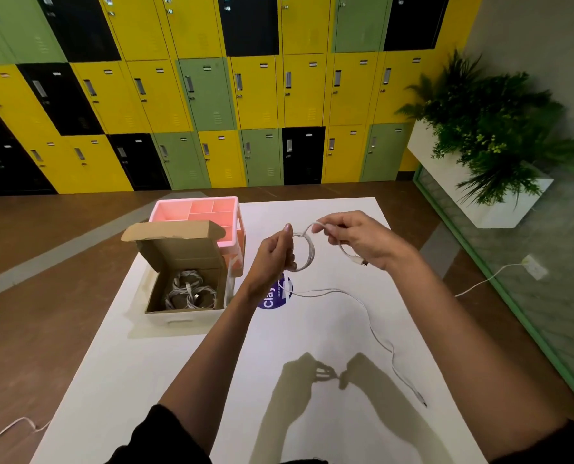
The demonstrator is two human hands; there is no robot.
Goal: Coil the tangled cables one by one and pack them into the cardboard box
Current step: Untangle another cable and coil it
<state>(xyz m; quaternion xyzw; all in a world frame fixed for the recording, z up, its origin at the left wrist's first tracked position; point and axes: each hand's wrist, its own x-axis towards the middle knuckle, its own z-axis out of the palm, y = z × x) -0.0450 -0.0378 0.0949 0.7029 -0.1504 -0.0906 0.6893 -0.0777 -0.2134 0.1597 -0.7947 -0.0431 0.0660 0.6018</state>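
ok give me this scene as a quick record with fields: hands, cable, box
left hand: grips the small coil of the white cable, above the table
right hand: pinches the same cable's next loop
cable state: partly coiled; the rest trails across the table toward the right
cardboard box: open, lid up, coiled cables inside
behind box: pink divided tray
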